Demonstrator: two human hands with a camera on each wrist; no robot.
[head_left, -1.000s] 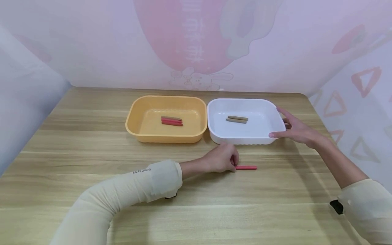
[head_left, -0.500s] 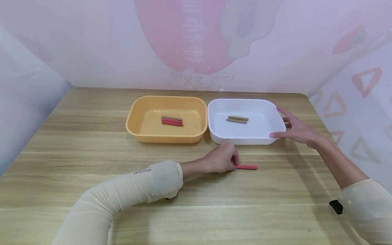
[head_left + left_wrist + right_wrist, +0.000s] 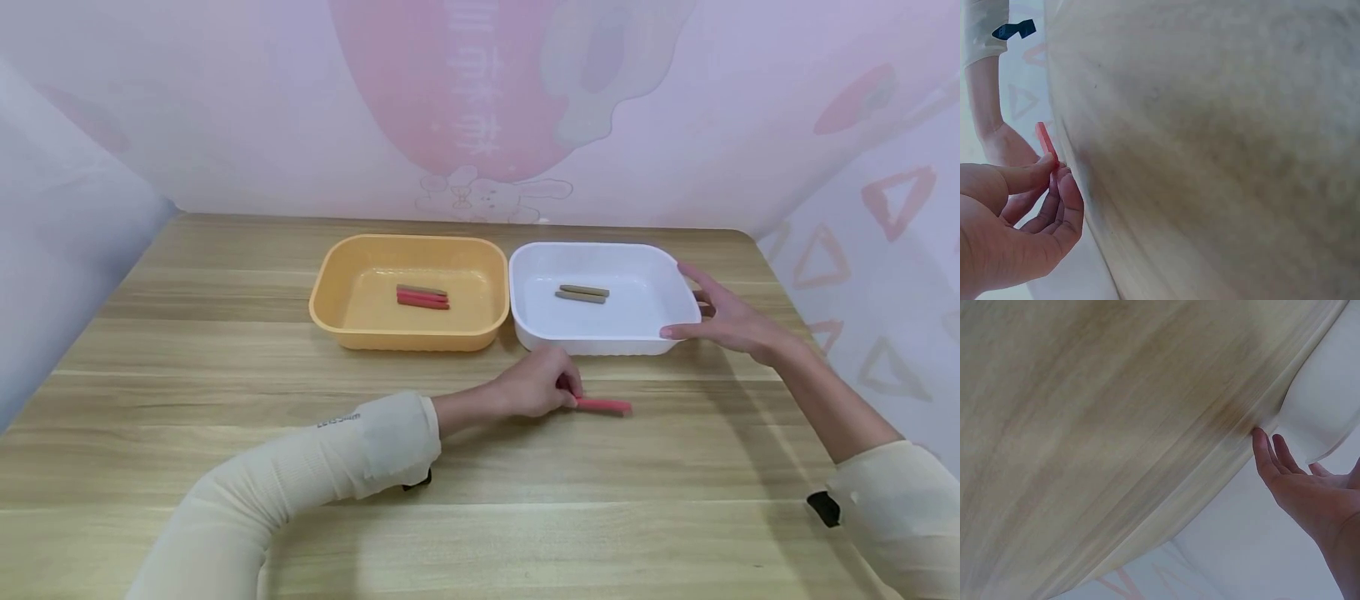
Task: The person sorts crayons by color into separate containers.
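Head view: left hand [image 3: 536, 385] pinches red stick [image 3: 604, 406]; right hand [image 3: 731, 321] flat against white tray [image 3: 600, 340].

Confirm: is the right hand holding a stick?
No. In the head view the right hand rests with straight fingers against the white tray, while the left hand pinches the red stick.

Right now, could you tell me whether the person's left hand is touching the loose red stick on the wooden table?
Touching: the left wrist view shows the left hand pinching the red stick between thumb and fingertips.
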